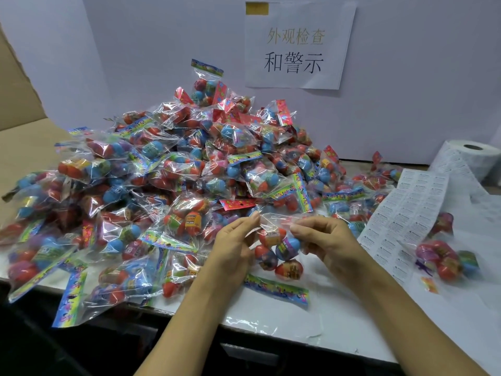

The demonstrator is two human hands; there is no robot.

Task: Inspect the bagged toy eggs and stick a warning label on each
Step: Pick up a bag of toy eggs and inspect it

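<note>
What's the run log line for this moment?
step: inspect | both hands hold bag of eggs | label sheet untouched | pile waiting

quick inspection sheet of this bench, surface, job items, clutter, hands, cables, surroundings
surface: white table, front edge in view, mostly covered.
job's things: held bag of toy eggs in front of the person, its header card low; big pile of bagged eggs heaped across the left and centre; label sheet unrolled from the label roll at right; one separate bag lying on the sheet's right side.
clutter: nothing seen apart from the job's things.
grippers: left hand and right hand each pinch the top of the held bag.
cables: nothing seen.
surroundings: white wall with a paper sign; cardboard at left.
</note>
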